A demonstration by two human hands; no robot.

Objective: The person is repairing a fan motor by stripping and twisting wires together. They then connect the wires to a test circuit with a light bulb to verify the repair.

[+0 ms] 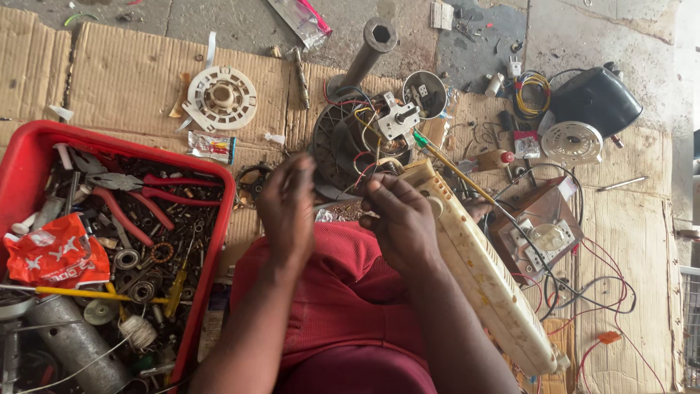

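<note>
My left hand (288, 211) is raised over my red-clad lap, blurred, its fingers pinched on thin wires. My right hand (397, 219) sits close beside it, fingers closed on the same bundle of coloured wires (364, 157) that runs up to a dark round motor assembly (343, 142). A long cream plastic casing (477, 270) lies across my right forearm and knee. A small white switch block (397, 119) rests on top of the motor.
A red tray (211, 241) at the left holds pliers, bearings, screws and a grey cylinder. A white plastic disc (221, 98) lies on cardboard. A grey metal tube (368, 51), a yellow-handled screwdriver (456, 169), a black motor housing (598, 98) and a wooden box with wiring (539, 230) lie at the right.
</note>
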